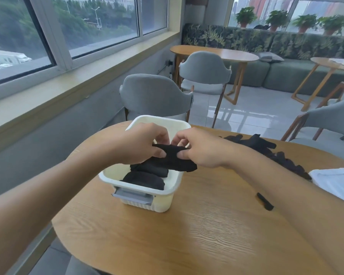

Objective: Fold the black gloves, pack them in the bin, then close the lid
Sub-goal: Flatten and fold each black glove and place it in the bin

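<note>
At the far left, windows point(68, 26) run above a long sill, and the left forearm comes in from the lower left corner across the wooden bench point(187, 235). The cream bin point(175, 185) stands on the bench left of centre, open, with a grey latch point(133, 196) on its near wall. Inside it lie folded black gloves point(145, 178), stacked against the near end. Over the bin, the left hand point(141, 143) has its grip clamped on a black glove point(173, 158), thumb and curled fingers pinching the left end of the cloth. The right hand point(203, 149) pinches the same glove just beside it, thumb pressed on top, so both grips are closed on the one piece (its right end hangs past the bin's rim). Behind the bin stand two grey chairs point(155, 96). Further right on the bench, a heap of loose black gloves point(252, 142) trails towards the right edge, partly hidden by the right forearm. A small black object point(265, 201) lies alone on the bench nearer the viewer; what it is cannot be told. At the right edge rests the white lid point(334, 184), flat on the bench, near the end of the glove heap.
</note>
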`<state>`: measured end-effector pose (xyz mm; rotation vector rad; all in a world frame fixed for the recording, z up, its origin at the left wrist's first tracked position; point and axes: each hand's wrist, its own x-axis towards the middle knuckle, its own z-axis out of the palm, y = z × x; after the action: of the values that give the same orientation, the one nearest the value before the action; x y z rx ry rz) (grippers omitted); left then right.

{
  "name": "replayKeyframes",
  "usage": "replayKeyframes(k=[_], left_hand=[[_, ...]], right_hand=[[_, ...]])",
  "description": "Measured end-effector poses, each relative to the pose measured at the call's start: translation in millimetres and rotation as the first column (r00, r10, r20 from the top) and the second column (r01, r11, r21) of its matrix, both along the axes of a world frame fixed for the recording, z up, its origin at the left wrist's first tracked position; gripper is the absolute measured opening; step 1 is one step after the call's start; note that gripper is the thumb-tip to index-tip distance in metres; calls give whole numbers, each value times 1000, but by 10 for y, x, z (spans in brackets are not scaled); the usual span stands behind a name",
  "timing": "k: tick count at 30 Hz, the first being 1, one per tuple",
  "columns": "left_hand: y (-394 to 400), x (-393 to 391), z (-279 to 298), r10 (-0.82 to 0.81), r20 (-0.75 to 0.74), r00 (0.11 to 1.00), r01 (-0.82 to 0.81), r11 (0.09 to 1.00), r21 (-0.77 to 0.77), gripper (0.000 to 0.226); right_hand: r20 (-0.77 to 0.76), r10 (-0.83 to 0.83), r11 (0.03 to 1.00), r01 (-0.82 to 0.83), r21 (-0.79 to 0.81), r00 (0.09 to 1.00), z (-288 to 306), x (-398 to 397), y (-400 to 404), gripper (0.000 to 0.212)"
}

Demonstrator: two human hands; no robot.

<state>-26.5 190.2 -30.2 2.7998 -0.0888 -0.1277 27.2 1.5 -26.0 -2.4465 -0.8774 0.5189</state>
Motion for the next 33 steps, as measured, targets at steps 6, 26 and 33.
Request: replayKeyframes(k=[6, 26, 33], left_hand=[[291, 54, -158, 48, -18, 999, -48, 998, 36, 17], [445, 525, -902, 12, -346, 938, 47, 986, 161, 32], [413, 529, -985, 16, -383, 924, 69, 976, 207, 34]], right_hand=[[-40, -4, 1000, 3, -19, 999, -225, 105, 414, 33], [-69, -40, 897, 5, -443, 997, -1066, 371, 1160, 30], [-119, -59, 878, -6, -478, 991, -1172, 367, 1228, 28]])
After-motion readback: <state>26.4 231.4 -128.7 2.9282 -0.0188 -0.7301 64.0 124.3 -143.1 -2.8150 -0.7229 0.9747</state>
